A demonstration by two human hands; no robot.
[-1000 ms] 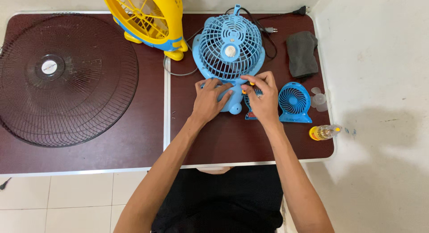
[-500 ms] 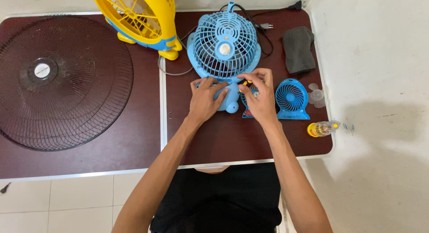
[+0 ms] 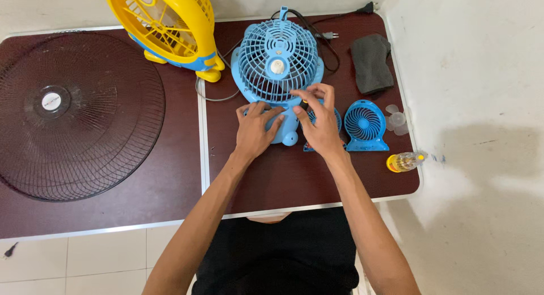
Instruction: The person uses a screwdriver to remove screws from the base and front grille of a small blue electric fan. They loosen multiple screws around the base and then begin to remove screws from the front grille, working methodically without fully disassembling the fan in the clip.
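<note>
Nearest the viewer, both forearms reach forward over the dark brown counter [image 3: 294, 182] to a light blue table fan [image 3: 277, 68] lying on its back with its round grille facing up.

The left hand [image 3: 255, 131] lies flat and spread on the fan's base, fingers splayed, pressing it down without gripping anything. The right hand [image 3: 320, 122] is pinched narrow around a small dark tool (it looks like a screwdriver, mostly hidden by the fingers) [image 3: 304, 102], its tip at the lower right rim of the grille.

The fan lies straight ahead of both hands, its long axis running away from the person, base near and grille far. The right hand is the nearer one to the grille rim; the left is lower, on the base.

Just right of the right hand stands a small blue mini fan [image 3: 364, 124], with a small yellow-capped bottle [image 3: 403, 161] near the counter edge. Further off lie a grey cloth [image 3: 371, 62], a yellow fan [image 3: 170, 26], and, far left, a large dark wire fan guard [image 3: 73, 114].

Compared with half a second ago, the right hand has shifted slightly left along the rim; the left hand keeps its place.
</note>
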